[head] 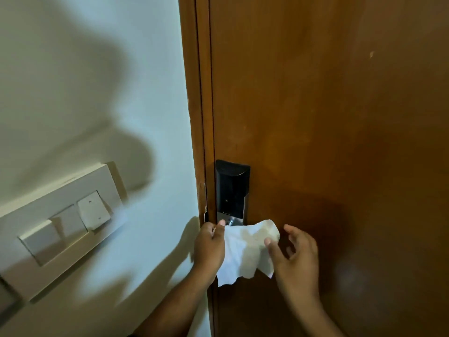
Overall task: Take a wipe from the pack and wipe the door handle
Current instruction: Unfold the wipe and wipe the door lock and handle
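Observation:
A white wipe (245,251) hangs spread out in front of the door handle (230,222), of which only the silver base shows above the wipe. My left hand (210,244) pinches the wipe's upper left edge, close to the handle base. My right hand (295,256) is to the right of the wipe with fingers spread, its thumb touching the wipe's right side. A black electronic lock body (232,188) sits on the brown door (328,117) just above the handle. The wipe pack is out of view.
A pale wall (97,93) lies to the left of the wooden door frame (200,105). A white switch plate (60,224) with rocker switches is mounted on the wall at lower left.

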{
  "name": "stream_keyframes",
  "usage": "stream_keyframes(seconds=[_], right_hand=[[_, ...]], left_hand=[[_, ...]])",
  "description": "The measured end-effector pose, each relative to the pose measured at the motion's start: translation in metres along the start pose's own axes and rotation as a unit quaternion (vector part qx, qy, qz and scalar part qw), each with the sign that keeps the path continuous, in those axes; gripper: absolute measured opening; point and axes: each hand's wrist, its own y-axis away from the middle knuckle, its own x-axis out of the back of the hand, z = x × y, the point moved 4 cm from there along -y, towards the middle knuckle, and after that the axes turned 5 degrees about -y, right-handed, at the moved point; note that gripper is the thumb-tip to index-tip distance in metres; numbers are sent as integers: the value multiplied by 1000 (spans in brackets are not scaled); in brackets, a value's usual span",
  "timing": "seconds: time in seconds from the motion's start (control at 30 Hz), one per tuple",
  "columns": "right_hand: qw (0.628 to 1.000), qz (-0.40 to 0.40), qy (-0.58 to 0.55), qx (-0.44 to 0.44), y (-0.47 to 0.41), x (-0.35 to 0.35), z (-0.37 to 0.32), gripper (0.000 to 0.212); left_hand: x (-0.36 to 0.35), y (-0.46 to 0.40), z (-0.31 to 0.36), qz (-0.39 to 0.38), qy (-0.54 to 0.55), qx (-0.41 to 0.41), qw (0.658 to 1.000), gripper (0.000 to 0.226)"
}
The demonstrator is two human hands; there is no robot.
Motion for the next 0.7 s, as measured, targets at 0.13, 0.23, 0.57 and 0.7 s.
stream_keyframes(seconds=[0.13, 0.23, 0.57, 0.7], right_hand=[[876, -182, 330, 302, 26, -42, -11, 52], [828, -182, 416, 330, 20, -44, -6, 50], [770, -176, 469, 395, -5, -70, -12, 30], [817, -201, 430, 328, -11, -98, -11, 24]], left_hand=[[-3, -1, 2, -20, 4, -12, 1000, 35], [9, 2, 5, -3, -26, -34, 999, 35], [47, -1, 139, 205, -211, -387, 874, 79], [40, -31, 187, 227, -316, -444, 807, 88]])
